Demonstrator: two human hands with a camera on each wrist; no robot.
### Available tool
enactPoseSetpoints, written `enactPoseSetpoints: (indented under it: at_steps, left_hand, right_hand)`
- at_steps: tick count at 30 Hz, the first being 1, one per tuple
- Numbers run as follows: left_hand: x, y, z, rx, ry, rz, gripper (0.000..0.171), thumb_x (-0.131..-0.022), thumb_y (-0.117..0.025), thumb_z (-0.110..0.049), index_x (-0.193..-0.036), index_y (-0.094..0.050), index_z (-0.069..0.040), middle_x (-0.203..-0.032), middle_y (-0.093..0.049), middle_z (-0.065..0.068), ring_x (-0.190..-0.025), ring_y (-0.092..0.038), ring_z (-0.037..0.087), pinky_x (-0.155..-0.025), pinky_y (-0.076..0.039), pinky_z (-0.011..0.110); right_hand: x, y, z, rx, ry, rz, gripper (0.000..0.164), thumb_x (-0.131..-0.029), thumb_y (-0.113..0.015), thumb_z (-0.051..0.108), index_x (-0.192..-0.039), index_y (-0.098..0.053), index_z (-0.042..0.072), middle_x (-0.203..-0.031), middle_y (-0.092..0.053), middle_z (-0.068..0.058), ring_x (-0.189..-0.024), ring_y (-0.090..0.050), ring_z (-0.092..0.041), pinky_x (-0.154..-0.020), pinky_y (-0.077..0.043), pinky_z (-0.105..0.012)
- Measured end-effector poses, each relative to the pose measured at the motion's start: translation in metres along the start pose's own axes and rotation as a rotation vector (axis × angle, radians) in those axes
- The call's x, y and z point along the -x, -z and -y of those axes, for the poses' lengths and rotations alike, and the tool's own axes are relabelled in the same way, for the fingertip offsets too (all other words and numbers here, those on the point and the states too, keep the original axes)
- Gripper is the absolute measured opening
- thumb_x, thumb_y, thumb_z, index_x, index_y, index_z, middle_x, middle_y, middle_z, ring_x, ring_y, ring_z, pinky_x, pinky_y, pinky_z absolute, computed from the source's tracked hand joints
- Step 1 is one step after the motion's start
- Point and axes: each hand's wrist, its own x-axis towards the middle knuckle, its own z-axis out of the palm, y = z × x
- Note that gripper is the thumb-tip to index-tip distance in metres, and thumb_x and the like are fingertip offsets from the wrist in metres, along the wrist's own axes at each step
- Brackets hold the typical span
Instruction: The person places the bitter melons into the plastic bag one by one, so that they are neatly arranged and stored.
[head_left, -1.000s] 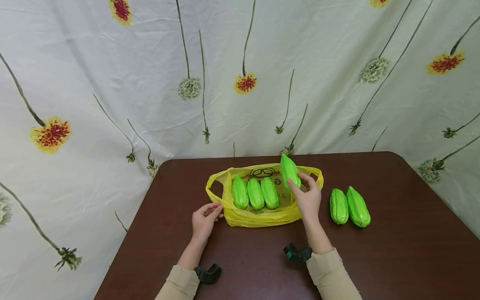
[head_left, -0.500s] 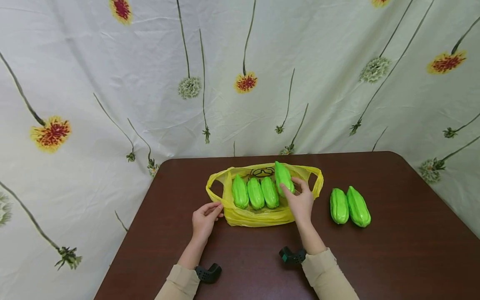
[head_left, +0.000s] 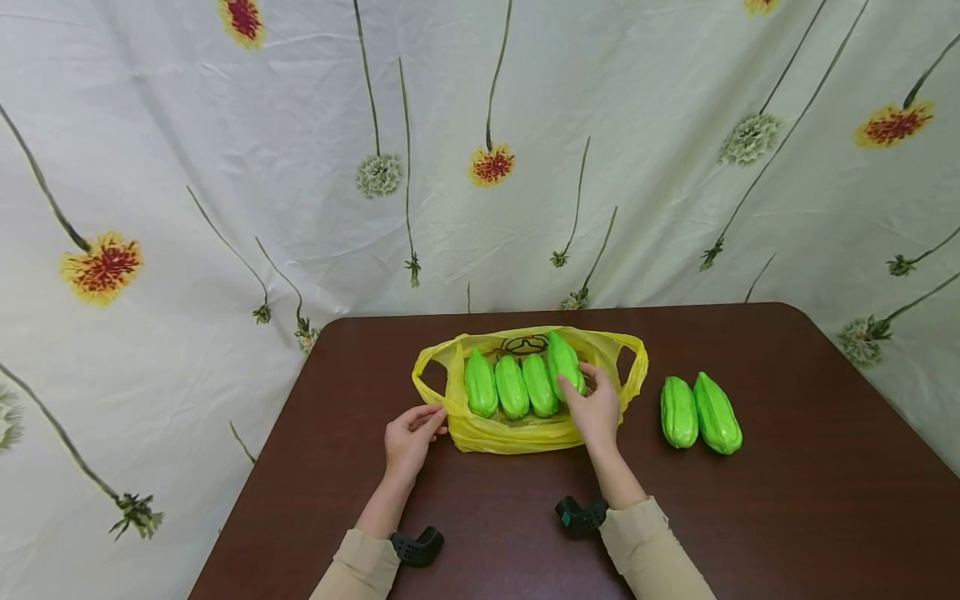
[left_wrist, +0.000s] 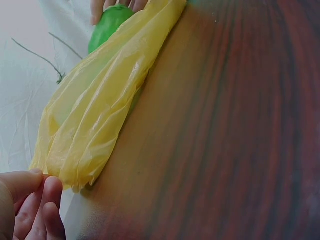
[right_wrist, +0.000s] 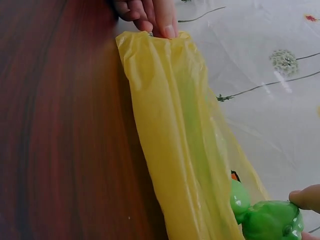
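A yellow plastic bag (head_left: pixel 517 439) lies on its side on the table, its mouth spread and its two loop handles out to the sides. Three glossy green gourds (head_left: pixel 510 388) lie side by side inside it. My left hand (head_left: pixel 408 442) pinches the near left edge of the bag between thumb and finger. Over the bag's right part, my right hand (head_left: pixel 597 408) grips another ridged green gourd (head_left: pixel 564 360), its pointed tip facing away and leaning beside the others. The right wrist view shows the blunt end of this held gourd (right_wrist: pixel 270 220) near the thumb.
Two more green gourds (head_left: pixel 697 414) lie on the dark brown table (head_left: pixel 810 500) right of the bag. A white cloth with printed flowers (head_left: pixel 450 100) hangs just behind the table's far edge.
My right hand has moved left and lowered the green gourd into the bag beside the three others. My left hand stays in place on the bag's edge.
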Motion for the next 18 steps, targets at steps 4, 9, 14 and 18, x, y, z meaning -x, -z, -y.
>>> enactPoseSetpoints:
  at_steps: [4,9,14,18]
  left_hand:
    - [0.0001,0.0,0.0,0.005,0.004,0.003,0.017,-0.084,-0.071,-0.01,-0.097,-0.072,0.0,-0.089,-0.071,0.012,-0.064,-0.066,0.017,-0.058,-0.052,0.023]
    - [0.001,0.0001,0.0006,0.008,-0.002,0.001,0.018,-0.084,-0.072,-0.011,-0.097,-0.072,0.001,-0.088,-0.071,0.012,-0.064,-0.066,0.018,-0.057,-0.051,0.023]
    - [0.001,0.0007,0.0028,0.029,-0.065,0.001,0.016,-0.083,-0.073,-0.012,-0.093,-0.072,0.0,-0.083,-0.071,0.008,-0.061,-0.066,0.016,-0.055,-0.05,0.021]
    - [0.0011,0.0009,0.0034,0.031,-0.081,0.003,0.015,-0.082,-0.073,-0.013,-0.093,-0.073,-0.001,-0.082,-0.071,0.006,-0.06,-0.066,0.015,-0.054,-0.05,0.021]
  right_hand:
    - [-0.0001,0.0009,-0.0025,0.05,-0.018,0.007,0.048,-0.086,-0.07,0.024,-0.124,-0.055,0.0,-0.123,-0.054,-0.018,-0.112,-0.052,-0.033,-0.089,-0.044,-0.046]
    - [-0.0009,0.0016,-0.0054,0.104,-0.039,0.015,0.048,-0.087,-0.068,0.026,-0.125,-0.055,0.001,-0.123,-0.053,-0.018,-0.112,-0.051,-0.034,-0.088,-0.043,-0.047]
    - [-0.0014,0.0021,-0.0066,0.151,-0.029,0.02,0.047,-0.088,-0.065,0.025,-0.126,-0.053,0.0,-0.123,-0.053,-0.021,-0.112,-0.05,-0.036,-0.09,-0.041,-0.049]
    - [-0.0018,0.0019,-0.0077,0.191,-0.009,0.028,0.046,-0.089,-0.063,0.024,-0.126,-0.053,-0.001,-0.124,-0.052,-0.022,-0.113,-0.049,-0.037,-0.092,-0.039,-0.05]
